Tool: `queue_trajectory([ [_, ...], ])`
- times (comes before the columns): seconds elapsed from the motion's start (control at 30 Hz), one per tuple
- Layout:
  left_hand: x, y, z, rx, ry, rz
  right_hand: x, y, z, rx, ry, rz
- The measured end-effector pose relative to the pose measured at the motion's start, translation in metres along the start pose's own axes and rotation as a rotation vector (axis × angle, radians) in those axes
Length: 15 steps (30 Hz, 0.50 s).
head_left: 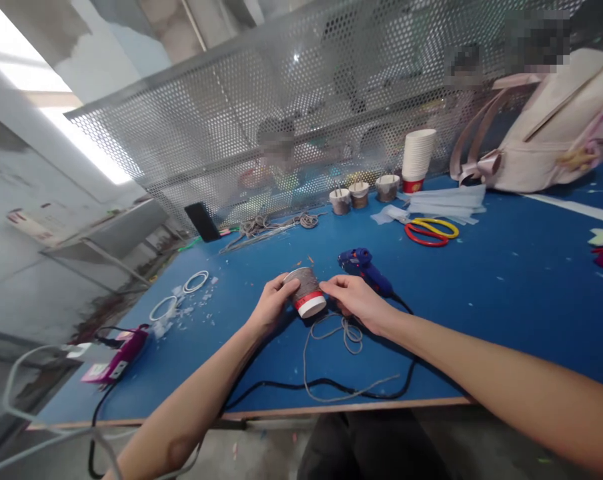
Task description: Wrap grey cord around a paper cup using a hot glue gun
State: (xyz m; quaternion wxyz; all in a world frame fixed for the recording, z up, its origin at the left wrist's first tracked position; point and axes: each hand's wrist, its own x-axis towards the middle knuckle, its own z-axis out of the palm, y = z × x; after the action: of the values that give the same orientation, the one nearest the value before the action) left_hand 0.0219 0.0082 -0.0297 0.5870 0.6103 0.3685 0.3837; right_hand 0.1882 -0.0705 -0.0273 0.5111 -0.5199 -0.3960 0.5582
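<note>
My left hand point(274, 301) grips a paper cup point(307, 293) tilted on its side, its white base toward me. Grey cord is wound round most of the cup; a red band shows near the base. At the cup's right side my right hand point(354, 298) pinches the grey cord point(349, 333) between thumb and fingers. The loose cord trails below in loops on the blue table. A blue glue gun point(364, 267) lies just beyond my right hand, its black cable running round toward the front edge.
Scissors point(426, 233) lie beside white strips point(446, 202). Several cord-wrapped cups and a cup stack point(417, 160) stand before the mesh screen point(231, 113). A purple power strip point(116, 357), white rings point(195, 281), phone point(201, 222) and cord bundle point(261, 227) are left; a bag point(546, 133) is right. People are behind the mesh.
</note>
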Motion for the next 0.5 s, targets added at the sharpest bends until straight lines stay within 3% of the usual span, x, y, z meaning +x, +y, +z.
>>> queue_trajectory([
  [0.23,-0.003,0.004,-0.006,0.192,0.045,0.256,0.000,0.003,0.004,-0.014,-0.056,-0.086],
  [0.37,-0.006,0.014,-0.005,0.305,0.037,0.299,0.007,0.006,0.002,-0.110,0.017,-0.235],
  [0.5,-0.011,0.028,0.001,0.592,0.042,0.407,0.010,0.010,-0.002,-0.238,0.100,-0.373],
])
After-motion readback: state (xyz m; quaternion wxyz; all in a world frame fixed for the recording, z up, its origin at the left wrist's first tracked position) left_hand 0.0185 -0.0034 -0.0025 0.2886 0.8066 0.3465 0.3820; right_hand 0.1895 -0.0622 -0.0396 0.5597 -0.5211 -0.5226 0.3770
